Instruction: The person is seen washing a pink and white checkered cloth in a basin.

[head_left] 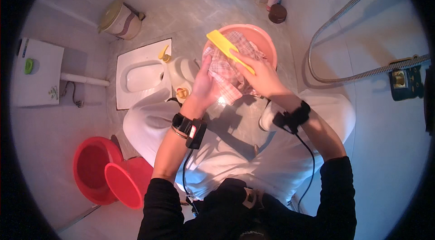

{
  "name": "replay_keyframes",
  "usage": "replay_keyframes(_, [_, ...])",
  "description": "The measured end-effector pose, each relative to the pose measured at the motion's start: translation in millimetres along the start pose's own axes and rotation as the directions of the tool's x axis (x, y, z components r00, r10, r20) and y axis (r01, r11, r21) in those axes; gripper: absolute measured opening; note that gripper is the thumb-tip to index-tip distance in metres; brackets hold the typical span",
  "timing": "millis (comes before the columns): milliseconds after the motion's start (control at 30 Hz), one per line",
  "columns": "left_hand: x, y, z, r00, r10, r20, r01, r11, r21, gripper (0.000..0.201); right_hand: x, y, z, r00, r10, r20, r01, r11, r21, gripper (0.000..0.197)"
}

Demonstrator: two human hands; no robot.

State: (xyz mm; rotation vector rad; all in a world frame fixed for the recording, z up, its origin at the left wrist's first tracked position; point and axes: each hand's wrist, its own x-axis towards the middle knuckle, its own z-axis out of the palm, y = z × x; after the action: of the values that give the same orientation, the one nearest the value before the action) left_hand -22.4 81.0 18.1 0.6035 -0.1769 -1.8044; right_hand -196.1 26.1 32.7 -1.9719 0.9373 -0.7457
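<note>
A pink-and-white checked cloth (pixel 232 77) is bunched up over the pink basin (pixel 268 43), part of it lying inside. My left hand (pixel 206 87) grips the cloth along its left edge, thumb pointing up. In my right hand (pixel 263 77) is a yellow scrubbing brush (pixel 220 41), held by its handle with the broad head slanting up to the left over the cloth. The brush's underside is turned away, so I cannot see its bristles or whether they touch the fabric.
Left of the basin lie a squat toilet (pixel 144 78) and a white jug (pixel 183 70) with yellow-topped pump bottles close by. Red basin (pixel 93 167) and red bucket (pixel 129 183) stand lower left. A lidded bin (pixel 121 20) is behind; a metal hose (pixel 317 36) hangs at right.
</note>
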Motion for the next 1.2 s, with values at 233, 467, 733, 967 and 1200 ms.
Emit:
replay_keyframes(233, [1,8,2,0.998,0.037,0.046,-0.038,0.999,0.015,0.05,-1,-14,-13,0.998,-0.047,-0.05,0.053,0.991,0.119,0.037])
replay_keyframes(467, [0,1,7,0.999,0.02,0.03,-0.019,0.999,-0.038,0.055,5,-30,-8,0.922,0.283,0.264,-0.239,0.953,-0.188,0.037])
replay_keyframes(733, [3,7,-4,0.999,0.032,0.033,-0.031,0.999,-0.021,0.055,-7,-11,-5,0.999,-0.034,-0.035,0.033,0.999,-0.039,0.037])
replay_keyframes(967, [5,-2,-5,1.0,0.03,-0.009,-0.03,0.999,0.017,0.051,-2,-15,-5,0.956,0.251,0.152,-0.242,0.967,-0.073,0.036])
replay_keyframes(1200, [4,5,-1,0.998,0.005,0.06,-0.005,1.0,0.0,0.052,10,0,-9,0.984,-0.094,-0.148,0.087,0.995,-0.052,0.037])
